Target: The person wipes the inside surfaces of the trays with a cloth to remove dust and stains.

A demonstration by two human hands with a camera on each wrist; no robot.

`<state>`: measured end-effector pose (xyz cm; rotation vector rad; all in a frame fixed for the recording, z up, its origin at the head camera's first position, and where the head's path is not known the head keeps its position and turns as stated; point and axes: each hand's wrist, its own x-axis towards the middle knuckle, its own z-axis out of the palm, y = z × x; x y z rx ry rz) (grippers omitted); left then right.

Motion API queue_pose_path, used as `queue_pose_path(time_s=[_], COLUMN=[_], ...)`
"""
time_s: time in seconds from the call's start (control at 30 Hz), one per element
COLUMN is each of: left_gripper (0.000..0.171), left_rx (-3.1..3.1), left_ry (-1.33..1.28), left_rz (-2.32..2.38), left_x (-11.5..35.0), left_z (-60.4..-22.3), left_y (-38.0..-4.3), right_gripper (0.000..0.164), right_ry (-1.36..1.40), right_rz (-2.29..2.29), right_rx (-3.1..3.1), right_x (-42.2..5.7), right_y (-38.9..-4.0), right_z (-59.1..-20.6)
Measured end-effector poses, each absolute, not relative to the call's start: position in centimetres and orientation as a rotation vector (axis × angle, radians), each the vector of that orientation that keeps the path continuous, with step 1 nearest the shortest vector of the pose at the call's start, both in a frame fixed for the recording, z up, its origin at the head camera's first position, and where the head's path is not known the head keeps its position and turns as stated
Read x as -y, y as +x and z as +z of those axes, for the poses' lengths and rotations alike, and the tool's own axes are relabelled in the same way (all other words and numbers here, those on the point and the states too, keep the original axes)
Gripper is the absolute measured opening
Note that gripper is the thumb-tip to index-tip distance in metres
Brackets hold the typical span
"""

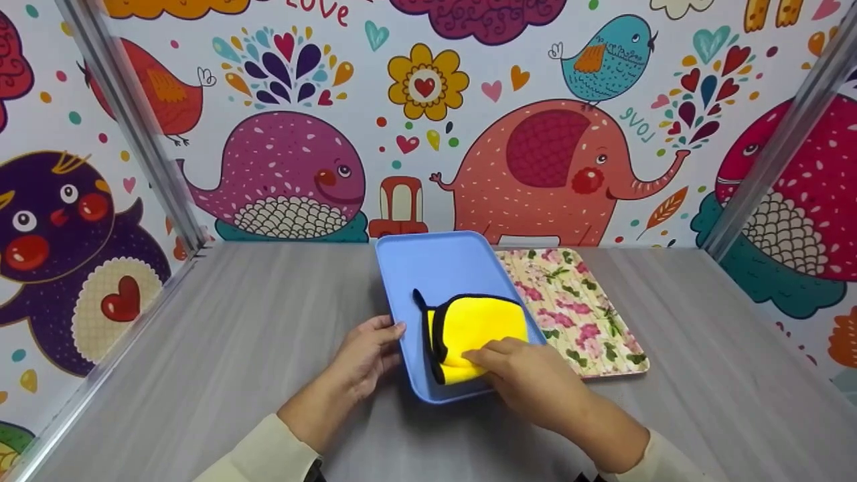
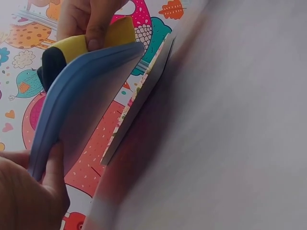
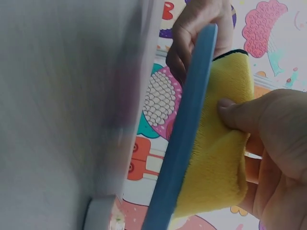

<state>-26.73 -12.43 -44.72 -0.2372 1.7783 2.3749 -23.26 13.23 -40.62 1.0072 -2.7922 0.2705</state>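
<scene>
A blue tray is held up off the table, tilted, with its inner face toward the head camera. My left hand grips its left rim, thumb on one side and fingers on the other, as the left wrist view also shows. Against the tray's inner face lies a folded yellow cloth with black edging and a small black loop. My right hand holds the cloth, its thumb on the yellow pile and the other fingers behind the fold.
On the table, to the right behind the blue tray, lies a floral-patterned tray. Walls printed with cartoon animals enclose the back and sides, with metal posts at the corners.
</scene>
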Motion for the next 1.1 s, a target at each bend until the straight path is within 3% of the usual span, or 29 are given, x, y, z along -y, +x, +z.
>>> queue_pose_path(time_s=[0.77,1.1], left_gripper=[0.032,0.027], left_rx=[-1.825,-1.821], left_ry=[-0.162,-0.145], left_rz=[2.353,2.365], left_x=[12.0,12.0], left_z=[-44.6,-44.9], left_y=[-26.2,-26.4], right_gripper=[0.039,0.039], right_ry=[1.314,1.318], right_rz=[0.195,0.15], right_rx=[2.533,2.772], right_x=[-12.4,-13.1], right_y=[-22.0,-22.1], right_z=[-42.0,-40.4])
